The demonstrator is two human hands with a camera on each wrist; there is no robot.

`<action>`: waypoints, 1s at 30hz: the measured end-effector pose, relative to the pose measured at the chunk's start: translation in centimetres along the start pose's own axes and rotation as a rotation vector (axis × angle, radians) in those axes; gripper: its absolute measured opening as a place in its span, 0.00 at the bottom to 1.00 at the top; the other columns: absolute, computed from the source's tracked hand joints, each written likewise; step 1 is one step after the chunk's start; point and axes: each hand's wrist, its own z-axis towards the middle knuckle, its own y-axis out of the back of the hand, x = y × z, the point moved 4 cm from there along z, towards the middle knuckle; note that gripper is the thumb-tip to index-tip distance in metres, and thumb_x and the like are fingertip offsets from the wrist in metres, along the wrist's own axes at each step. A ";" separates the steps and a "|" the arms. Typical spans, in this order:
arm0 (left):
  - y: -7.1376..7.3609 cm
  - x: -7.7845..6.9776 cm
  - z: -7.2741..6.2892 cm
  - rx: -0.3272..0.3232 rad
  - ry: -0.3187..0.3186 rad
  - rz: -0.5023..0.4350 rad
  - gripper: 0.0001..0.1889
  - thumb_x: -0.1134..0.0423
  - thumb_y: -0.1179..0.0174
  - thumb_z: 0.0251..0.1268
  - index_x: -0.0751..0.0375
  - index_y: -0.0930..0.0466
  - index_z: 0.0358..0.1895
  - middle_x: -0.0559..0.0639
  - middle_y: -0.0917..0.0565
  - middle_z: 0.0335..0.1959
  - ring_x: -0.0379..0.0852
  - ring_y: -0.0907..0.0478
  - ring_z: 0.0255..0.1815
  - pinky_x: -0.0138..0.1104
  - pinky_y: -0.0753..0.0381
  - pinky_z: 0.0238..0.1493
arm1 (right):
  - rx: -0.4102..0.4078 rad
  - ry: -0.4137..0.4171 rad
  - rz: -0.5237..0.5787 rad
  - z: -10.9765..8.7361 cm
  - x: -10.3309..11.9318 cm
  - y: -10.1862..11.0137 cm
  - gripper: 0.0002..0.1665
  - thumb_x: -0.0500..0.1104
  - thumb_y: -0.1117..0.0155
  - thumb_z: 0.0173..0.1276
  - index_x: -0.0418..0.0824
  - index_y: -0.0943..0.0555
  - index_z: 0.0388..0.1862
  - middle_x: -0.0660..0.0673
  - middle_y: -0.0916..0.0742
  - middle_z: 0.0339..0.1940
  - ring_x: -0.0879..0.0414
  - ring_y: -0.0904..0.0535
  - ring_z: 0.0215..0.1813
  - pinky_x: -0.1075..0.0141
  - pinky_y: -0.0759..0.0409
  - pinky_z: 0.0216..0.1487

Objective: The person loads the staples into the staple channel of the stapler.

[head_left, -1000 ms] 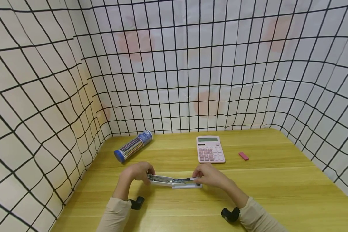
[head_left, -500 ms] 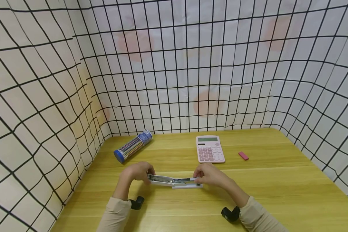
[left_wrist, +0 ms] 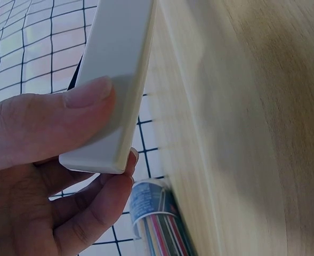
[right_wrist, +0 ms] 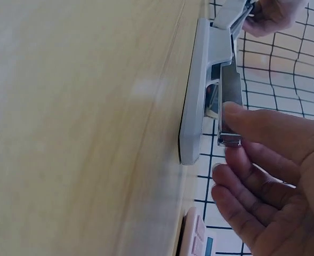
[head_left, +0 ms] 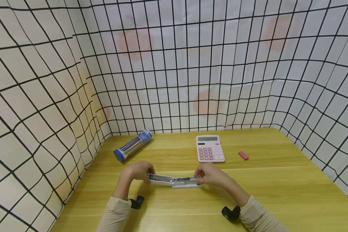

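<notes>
A white stapler [head_left: 179, 186] lies folded wide apart on the table, its base on the wood and its top cover [left_wrist: 114, 58] swung out to the left. My left hand [head_left: 138, 171] grips the free end of that cover, thumb on the white outer face and fingers curled behind. At the other end, my right hand [head_left: 211, 175] pinches the tip of the metal staple magazine [right_wrist: 231, 88] between thumb and fingers. The magazine stands a little above the base [right_wrist: 193, 106], with a gap between them. Whether staples lie inside cannot be made out.
Behind the left hand lies a clear tube of pencils [head_left: 133, 146] with a blue cap. A pink calculator [head_left: 210, 149] rests beyond the right hand, and a small red-pink block [head_left: 243, 155] lies to its right. White gridded cloth [head_left: 174, 96] walls the table [head_left: 174, 212].
My right hand has shifted very slightly to the right along the magazine's end. The left hand and the stapler stay in place.
</notes>
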 end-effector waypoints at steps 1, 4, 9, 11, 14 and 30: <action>0.0 0.0 0.0 0.001 0.000 0.000 0.16 0.73 0.29 0.43 0.56 0.17 0.38 0.45 0.18 0.34 0.41 0.26 0.34 0.37 0.24 0.39 | 0.000 -0.004 -0.003 0.0 0.0 0.0 0.10 0.41 0.24 0.53 0.40 0.15 0.33 0.54 0.17 0.28 0.64 0.27 0.31 0.72 0.26 0.34; 0.0 -0.1 -0.1 -0.001 0.001 -0.001 0.16 0.73 0.29 0.42 0.57 0.17 0.38 0.45 0.18 0.34 0.41 0.26 0.34 0.37 0.24 0.38 | 0.002 -0.014 -0.014 -0.1 -0.1 0.0 0.11 0.41 0.23 0.51 0.40 0.15 0.33 0.54 0.18 0.27 0.64 0.28 0.31 0.72 0.28 0.34; 0.0 -0.2 -0.1 0.001 -0.005 -0.004 0.16 0.73 0.28 0.43 0.57 0.17 0.38 0.46 0.17 0.35 0.41 0.26 0.34 0.37 0.24 0.39 | 0.009 -0.024 -0.029 -0.1 -0.3 0.0 0.10 0.42 0.23 0.52 0.42 0.15 0.31 0.56 0.18 0.26 0.64 0.28 0.30 0.72 0.28 0.34; 0.0 -0.2 -0.1 0.003 -0.007 -0.005 0.16 0.73 0.28 0.43 0.57 0.17 0.38 0.45 0.18 0.35 0.41 0.26 0.34 0.37 0.24 0.39 | 0.011 -0.031 -0.027 0.0 -0.4 0.0 0.09 0.43 0.23 0.52 0.43 0.15 0.30 0.56 0.18 0.25 0.64 0.28 0.30 0.72 0.28 0.34; 0.0 -0.1 0.0 0.008 -0.004 -0.010 0.15 0.73 0.28 0.44 0.56 0.17 0.38 0.45 0.18 0.34 0.41 0.26 0.34 0.36 0.25 0.38 | 0.016 -0.033 -0.020 -0.1 -0.6 0.1 0.09 0.43 0.24 0.52 0.42 0.15 0.30 0.56 0.18 0.25 0.64 0.28 0.29 0.72 0.28 0.33; 0.0 -0.3 -0.1 0.004 -0.002 -0.003 0.16 0.73 0.29 0.43 0.57 0.17 0.38 0.45 0.18 0.34 0.41 0.27 0.34 0.36 0.25 0.39 | 0.005 -0.010 -0.033 -0.1 -0.8 0.1 0.09 0.43 0.24 0.52 0.41 0.15 0.29 0.56 0.18 0.23 0.67 0.29 0.27 0.74 0.28 0.31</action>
